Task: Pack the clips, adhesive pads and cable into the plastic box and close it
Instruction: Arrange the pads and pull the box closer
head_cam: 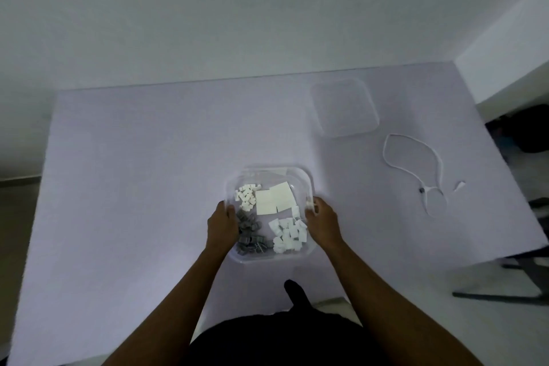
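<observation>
A clear plastic box [298, 177] sits on the table in front of me. Inside lie small white clips [246, 195], grey clips [249, 236], more white clips [287, 235] and flat white adhesive pads [274, 201]. My left hand [223, 224] grips the box's left rim. Gripping the right rim is my right hand [322, 221]. The white cable [416, 171] lies loosely looped on the table to the right, apart from the box. The clear lid [344, 107] rests flat further back on the right.
The table [148, 172] has a pale lilac cover and stands against a white wall. Its right edge drops off beyond the cable, where dark furniture [525, 134] and a metal frame [499, 296] stand on the floor.
</observation>
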`<state>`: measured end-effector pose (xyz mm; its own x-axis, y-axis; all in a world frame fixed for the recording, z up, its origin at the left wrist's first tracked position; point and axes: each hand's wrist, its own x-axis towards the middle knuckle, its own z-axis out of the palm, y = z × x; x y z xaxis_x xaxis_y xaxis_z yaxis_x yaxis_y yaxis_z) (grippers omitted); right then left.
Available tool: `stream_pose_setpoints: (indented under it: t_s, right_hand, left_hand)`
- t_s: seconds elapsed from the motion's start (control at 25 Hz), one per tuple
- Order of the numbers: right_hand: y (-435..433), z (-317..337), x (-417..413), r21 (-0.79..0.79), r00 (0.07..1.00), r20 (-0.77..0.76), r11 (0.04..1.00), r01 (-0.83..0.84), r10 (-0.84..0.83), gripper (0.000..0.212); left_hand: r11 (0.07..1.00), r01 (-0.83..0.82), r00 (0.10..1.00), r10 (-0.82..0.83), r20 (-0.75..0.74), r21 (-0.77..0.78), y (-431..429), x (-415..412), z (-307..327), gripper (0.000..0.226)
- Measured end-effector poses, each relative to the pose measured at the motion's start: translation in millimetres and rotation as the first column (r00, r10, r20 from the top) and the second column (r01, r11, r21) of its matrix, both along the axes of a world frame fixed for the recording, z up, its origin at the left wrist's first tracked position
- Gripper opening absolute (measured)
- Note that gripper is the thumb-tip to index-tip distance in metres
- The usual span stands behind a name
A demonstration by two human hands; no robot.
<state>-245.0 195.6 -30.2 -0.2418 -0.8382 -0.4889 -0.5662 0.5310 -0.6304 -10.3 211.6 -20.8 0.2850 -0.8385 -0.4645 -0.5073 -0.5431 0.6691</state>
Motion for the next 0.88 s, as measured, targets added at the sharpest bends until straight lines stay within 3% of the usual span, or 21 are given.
stream_pose_setpoints:
  t_s: [0.2, 0.48, 0.6, 0.72, 0.88]
  right_hand:
    - [-19.4, 0.4, -105.8, -0.02, 0.999, -0.005, 0.999, 0.048, -0.048, 0.029]
    - [-46.8, -4.2, -226.4, -0.018, 0.999, 0.036, 0.999, -0.029, 0.029, 0.03]
    - [-50.9, -0.5, -263.1, -0.112, 0.991, 0.108, 0.989, 0.093, -0.081, 0.024]
    - [-51.0, -4.0, -303.1, -0.224, 0.989, -0.002, 0.964, 0.145, -0.15, 0.014]
    - [-52.9, -16.5, -345.3, -0.218, 0.976, -0.217, 0.976, -0.022, -0.026, 0.022]
  left_hand:
    - [0.999, 0.047, 0.999, -0.047, -0.005, 0.005, -30.6, -105.2, -2.2, 0.03]
    - [1.0, -0.001, 1.0, 0.001, 0.022, 0.022, -43.1, -218.1, -10.8, 0.03]
    - [0.998, -0.057, 0.998, 0.057, 0.029, 0.013, -43.3, -239.9, -17.8, 0.032]
    - [0.996, -0.083, 0.995, 0.081, 0.058, 0.031, -42.3, -244.9, -23.5, 0.033]
    - [0.989, -0.15, 0.985, 0.149, 0.091, 0.007, -46.9, -249.4, -19.5, 0.038]
